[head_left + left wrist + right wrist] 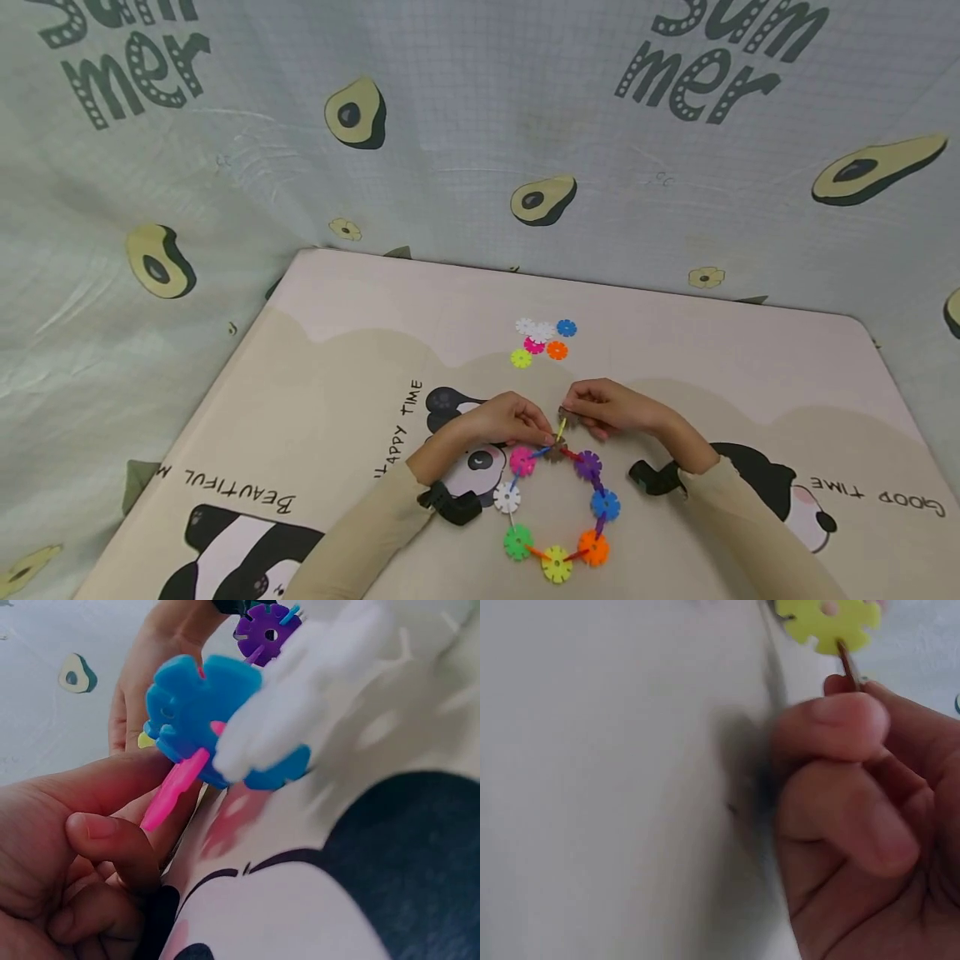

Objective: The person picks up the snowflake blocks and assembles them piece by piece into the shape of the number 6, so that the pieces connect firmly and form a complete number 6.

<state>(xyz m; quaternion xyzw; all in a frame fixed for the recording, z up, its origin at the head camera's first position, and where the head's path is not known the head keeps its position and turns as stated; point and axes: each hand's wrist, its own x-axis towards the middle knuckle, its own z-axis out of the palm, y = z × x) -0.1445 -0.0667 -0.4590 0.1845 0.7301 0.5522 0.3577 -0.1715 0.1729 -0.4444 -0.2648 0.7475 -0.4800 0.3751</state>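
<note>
Notched plastic discs slotted edge to edge make a ring, with a yellow disc at its near side. At the ring's far side my left hand pinches a brown disc, between an edge-on blue disc and a red one. My right hand pinches another brown disc between thumb and finger. In the right wrist view, that disc is slotted into a yellow disc. Close to the left fingers, a pink disc joins a blue disc in the left wrist view.
Farther back on the table lie several loose discs, among them a blue disc, an orange disc and a yellow-green disc. A panda-printed cover spreads over the tabletop. Behind it hangs an avocado-patterned curtain.
</note>
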